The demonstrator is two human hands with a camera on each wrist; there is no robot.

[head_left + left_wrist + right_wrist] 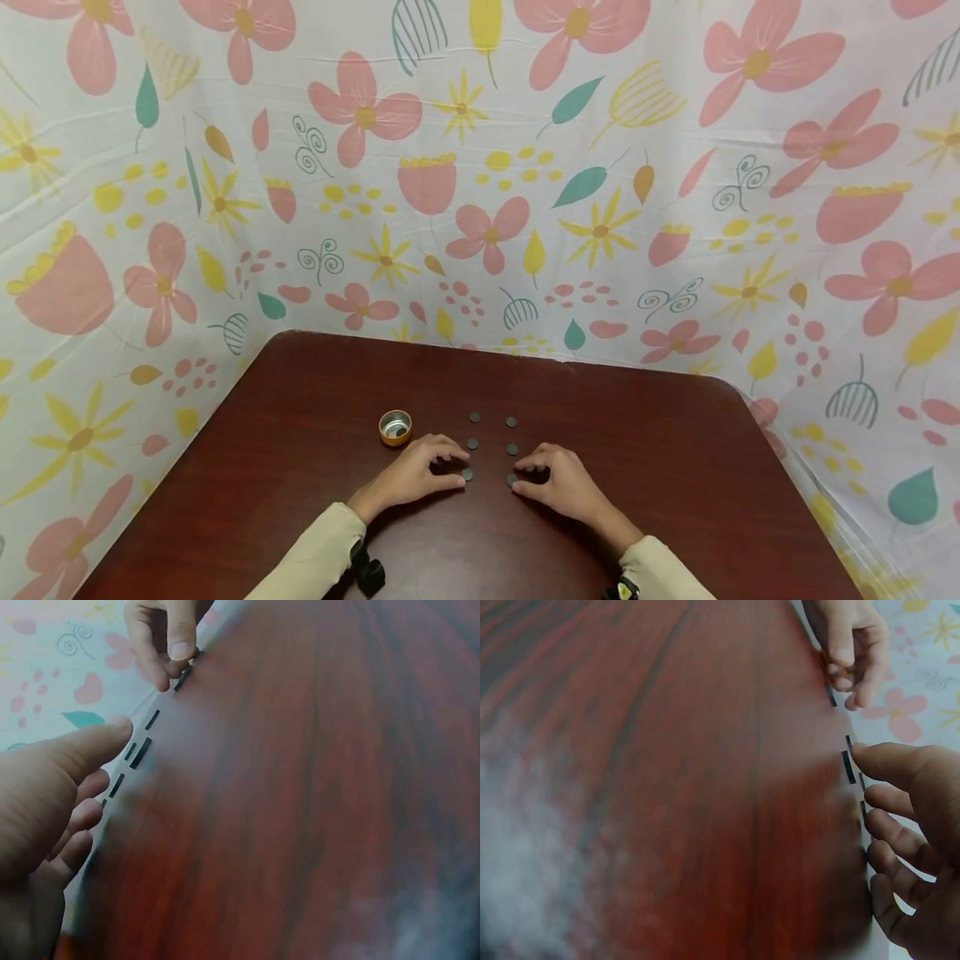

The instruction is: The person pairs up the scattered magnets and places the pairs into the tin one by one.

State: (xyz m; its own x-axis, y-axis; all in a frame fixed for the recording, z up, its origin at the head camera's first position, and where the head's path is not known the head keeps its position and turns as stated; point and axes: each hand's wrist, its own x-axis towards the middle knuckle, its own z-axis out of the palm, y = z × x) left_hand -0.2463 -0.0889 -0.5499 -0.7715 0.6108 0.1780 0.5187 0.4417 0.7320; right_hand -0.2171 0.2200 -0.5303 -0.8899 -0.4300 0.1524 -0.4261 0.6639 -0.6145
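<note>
- My left hand [411, 477] rests with curled fingertips touching the nearest small dark flat disc [467, 474], low centre of the head view; whether it pinches it, I cannot tell.
- My right hand [561, 483] likewise touches its disc [512, 480].
- I judge the discs thin, light, stiff and slippery; best pinched by the rim.
- Four more discs [474, 417] lie above, on the dark red wooden table [675, 467].
- A small orange round cap [395, 427] stands to the left.

Both arms wear long cream sleeves, the left sleeve [315, 554] and right sleeve [663, 571] ending at the wrists. A black device is strapped under each wrist; hands are bare.
</note>
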